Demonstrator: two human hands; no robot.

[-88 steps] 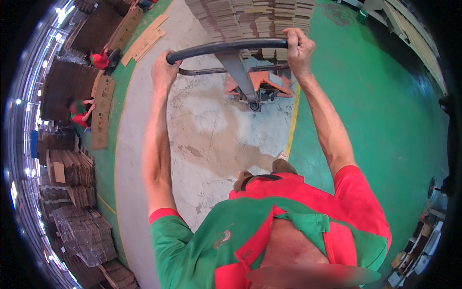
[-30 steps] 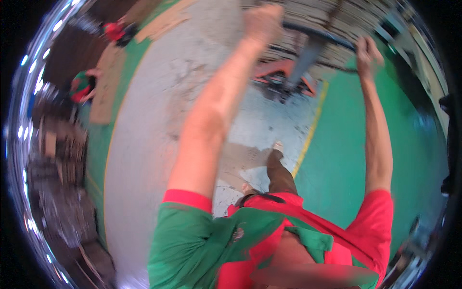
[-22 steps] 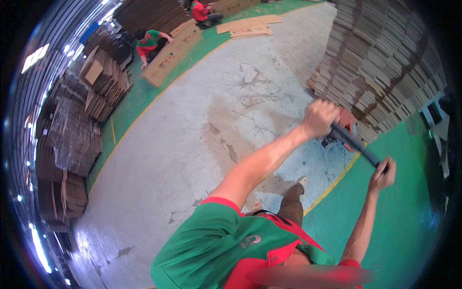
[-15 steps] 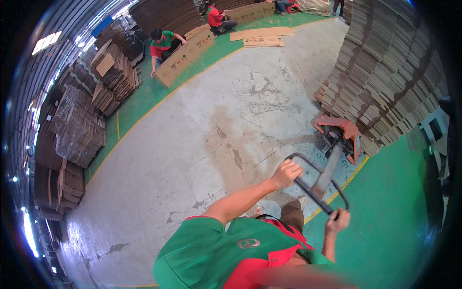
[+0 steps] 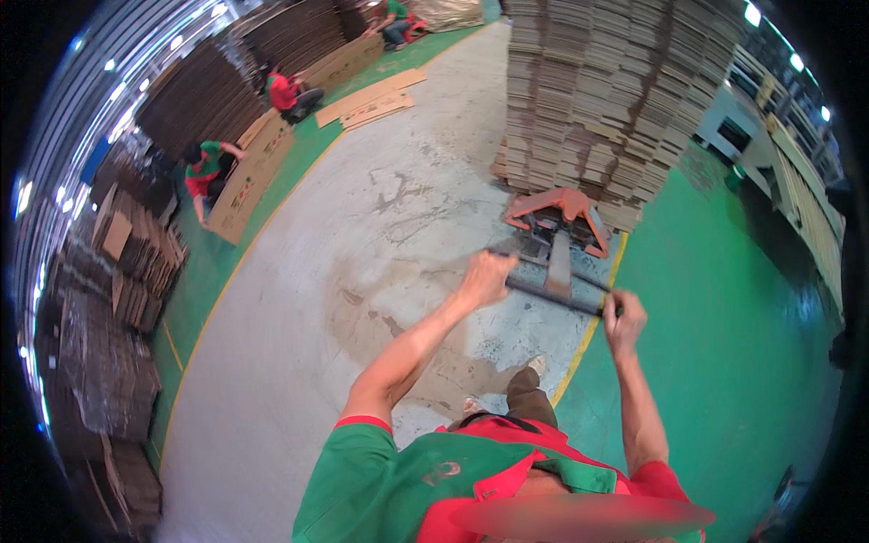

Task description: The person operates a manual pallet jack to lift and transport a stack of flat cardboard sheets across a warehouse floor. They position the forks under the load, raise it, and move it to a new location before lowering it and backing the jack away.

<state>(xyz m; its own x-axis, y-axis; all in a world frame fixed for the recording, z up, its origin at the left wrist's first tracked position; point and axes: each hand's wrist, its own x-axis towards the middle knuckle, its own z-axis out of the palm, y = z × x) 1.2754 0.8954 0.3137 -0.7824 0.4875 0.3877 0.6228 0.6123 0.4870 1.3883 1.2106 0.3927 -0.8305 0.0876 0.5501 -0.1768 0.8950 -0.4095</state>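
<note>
Both my arms reach forward to the black bar handle of a pallet jack point(image 5: 558, 270). My left hand point(image 5: 490, 278) is closed round the handle's left end. Round its right end my right hand point(image 5: 625, 319) is wrapped. A grey shaft runs from the handle to the jack's orange base point(image 5: 559, 206). The base stands against a tall stack of flat brown cardboard sheets point(image 5: 606, 100). The jack's forks are hidden by the stack.
A yellow floor line point(image 5: 593, 321) runs beside the jack, with green floor to its right. At the left, a person point(image 5: 208, 172) crouches by a long cardboard piece point(image 5: 253, 181). Wrapped stacks point(image 5: 109, 362) stand farther left. Machinery point(image 5: 733, 122) stands far right.
My view has turned right, so the jack and stack appear more central. The handle has swung away from me and now lies more level across. Both hands keep their grip.
</note>
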